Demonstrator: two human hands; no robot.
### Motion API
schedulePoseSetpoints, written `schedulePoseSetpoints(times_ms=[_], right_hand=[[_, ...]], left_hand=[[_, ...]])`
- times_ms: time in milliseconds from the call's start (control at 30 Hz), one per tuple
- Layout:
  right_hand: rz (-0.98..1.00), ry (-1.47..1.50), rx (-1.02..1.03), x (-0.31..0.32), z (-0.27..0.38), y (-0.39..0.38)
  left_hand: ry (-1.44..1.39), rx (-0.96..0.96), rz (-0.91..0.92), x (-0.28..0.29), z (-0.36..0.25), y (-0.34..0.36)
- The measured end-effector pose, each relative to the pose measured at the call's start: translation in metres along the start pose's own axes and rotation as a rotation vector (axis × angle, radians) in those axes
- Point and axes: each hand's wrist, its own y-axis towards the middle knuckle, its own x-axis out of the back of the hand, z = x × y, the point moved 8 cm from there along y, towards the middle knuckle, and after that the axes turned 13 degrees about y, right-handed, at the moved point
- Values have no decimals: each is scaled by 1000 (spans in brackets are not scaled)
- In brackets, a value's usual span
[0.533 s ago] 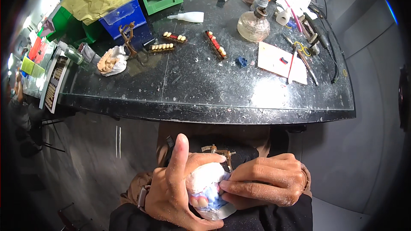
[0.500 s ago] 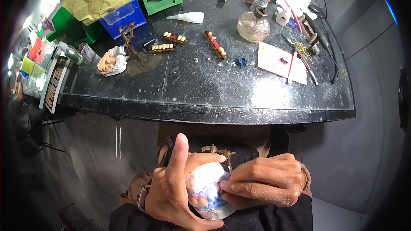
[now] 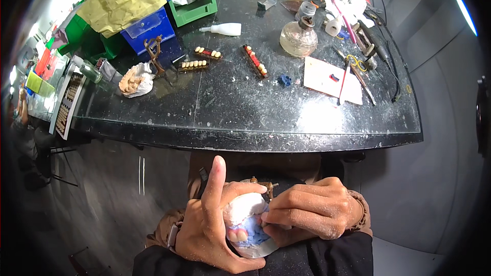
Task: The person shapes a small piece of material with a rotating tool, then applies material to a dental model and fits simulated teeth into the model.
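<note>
Above my lap, my left hand (image 3: 201, 227) is wrapped round a white plaster dental cast (image 3: 245, 208), its index finger curving over the top and its thumb side along the bottom. Blue wax (image 3: 254, 231) covers the middle of the cast, and some artificial teeth with pink gum (image 3: 238, 235) sit on its left side. Behind it shows part of a brass articulator (image 3: 268, 186). My right hand (image 3: 313, 209) is closed, its fingertips pinched together against the right side of the wax. Whatever lies between those fingertips is hidden.
On the black bench (image 3: 204, 107) lie several strips of artificial teeth (image 3: 254, 61), another cast (image 3: 136, 81), a white squeeze bottle (image 3: 225, 29), a glass spirit burner (image 3: 298, 39) and a paper sheet with tools (image 3: 322, 79). Blue (image 3: 148, 36) and green bins (image 3: 197, 7) stand at the back left.
My right hand has shifted slightly left and up, its fingers bunched more tightly at the wax. The left hand keeps its hold on the cast. The view has shifted slightly.
</note>
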Motion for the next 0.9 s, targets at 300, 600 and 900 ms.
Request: schedulePoseSetpoints(times_ms=[300, 600, 900], right_hand=[[-143, 109, 17, 22, -3, 8], [-513, 16, 29, 74, -2, -20], [-536, -21, 77, 73, 2, -29]], left_hand=[[19, -12, 1, 5, 3, -6], [643, -265, -486, 73, -16, 9], [962, -288, -338, 82, 30, 54]])
